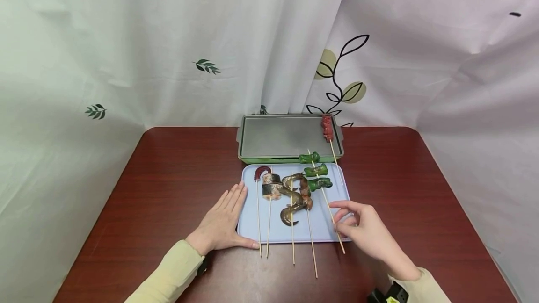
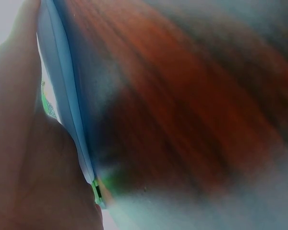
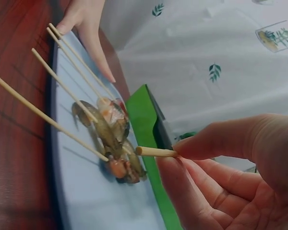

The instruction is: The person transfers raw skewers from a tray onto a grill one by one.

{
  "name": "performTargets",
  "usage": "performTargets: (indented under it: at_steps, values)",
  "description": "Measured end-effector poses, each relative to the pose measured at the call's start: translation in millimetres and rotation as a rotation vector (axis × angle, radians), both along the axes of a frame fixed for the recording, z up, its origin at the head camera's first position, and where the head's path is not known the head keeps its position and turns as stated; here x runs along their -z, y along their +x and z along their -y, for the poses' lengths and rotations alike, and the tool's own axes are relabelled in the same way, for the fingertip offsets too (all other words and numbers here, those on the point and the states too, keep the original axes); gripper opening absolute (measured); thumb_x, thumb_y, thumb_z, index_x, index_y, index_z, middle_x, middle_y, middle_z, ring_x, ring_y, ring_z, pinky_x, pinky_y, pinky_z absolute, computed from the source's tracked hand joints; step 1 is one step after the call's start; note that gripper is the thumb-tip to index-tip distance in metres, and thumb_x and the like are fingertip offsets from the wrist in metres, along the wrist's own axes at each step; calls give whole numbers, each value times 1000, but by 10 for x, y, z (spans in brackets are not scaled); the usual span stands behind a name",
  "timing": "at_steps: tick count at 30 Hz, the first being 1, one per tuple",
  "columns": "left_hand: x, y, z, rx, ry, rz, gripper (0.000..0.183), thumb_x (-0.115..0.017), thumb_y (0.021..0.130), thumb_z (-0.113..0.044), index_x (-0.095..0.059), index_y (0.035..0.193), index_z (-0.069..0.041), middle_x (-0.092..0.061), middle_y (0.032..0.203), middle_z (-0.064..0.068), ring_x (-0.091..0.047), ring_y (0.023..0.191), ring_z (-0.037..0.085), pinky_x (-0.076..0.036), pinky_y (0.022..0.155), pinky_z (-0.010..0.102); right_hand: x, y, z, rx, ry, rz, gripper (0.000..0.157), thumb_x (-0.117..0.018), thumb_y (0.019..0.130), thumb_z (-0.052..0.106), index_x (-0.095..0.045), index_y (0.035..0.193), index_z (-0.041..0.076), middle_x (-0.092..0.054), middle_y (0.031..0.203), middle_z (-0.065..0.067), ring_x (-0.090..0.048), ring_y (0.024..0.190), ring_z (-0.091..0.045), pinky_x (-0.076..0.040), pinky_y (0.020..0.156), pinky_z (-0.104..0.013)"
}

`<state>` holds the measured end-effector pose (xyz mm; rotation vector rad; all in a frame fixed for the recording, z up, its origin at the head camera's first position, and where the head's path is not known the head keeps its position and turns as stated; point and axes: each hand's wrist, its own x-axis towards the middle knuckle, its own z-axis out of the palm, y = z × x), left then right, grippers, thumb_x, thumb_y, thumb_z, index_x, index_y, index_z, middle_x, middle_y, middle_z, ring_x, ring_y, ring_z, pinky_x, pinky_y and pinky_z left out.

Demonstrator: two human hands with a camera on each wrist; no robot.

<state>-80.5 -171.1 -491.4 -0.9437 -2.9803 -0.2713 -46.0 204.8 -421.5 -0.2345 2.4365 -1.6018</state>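
Observation:
My right hand (image 1: 362,228) pinches the stick of a green pepper skewer (image 1: 318,170) between thumb and fingers; in the right wrist view the stick's blunt end (image 3: 153,152) pokes out past the fingertips. The skewer slants over the right part of a pale blue tray (image 1: 248,219), its top piece reaching the grill plate's front edge. Fingers spread, my left hand (image 1: 223,221) rests against the tray's left edge. On the tray lie a dark red curled skewer (image 1: 262,171), a fish-chunk skewer (image 1: 271,186), a shrimp skewer (image 1: 290,215) and a brownish meat skewer (image 1: 306,194).
Behind the tray stands a grey grill plate (image 1: 282,134) on a green base (image 1: 269,159). A red meat skewer (image 1: 327,128) lies at its right end, stick hanging over the tray. Several sticks overhang the tray's front edge. White curtains (image 1: 210,22) border the reddish-brown table (image 1: 168,172).

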Motion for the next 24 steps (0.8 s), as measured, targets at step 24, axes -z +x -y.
performTargets:
  at_steps: [24]
  values:
    - [21,-4,2,2,-13,-6,143,-54,66,-96,-22,157,9,-17,164,27,-20,151,38,-21,120,49,-319,-469,-89,56,34,-132,48,-65,82,-15,-64,129,-6,-68,90,-14,-69,64,-21,-59,60,-37]
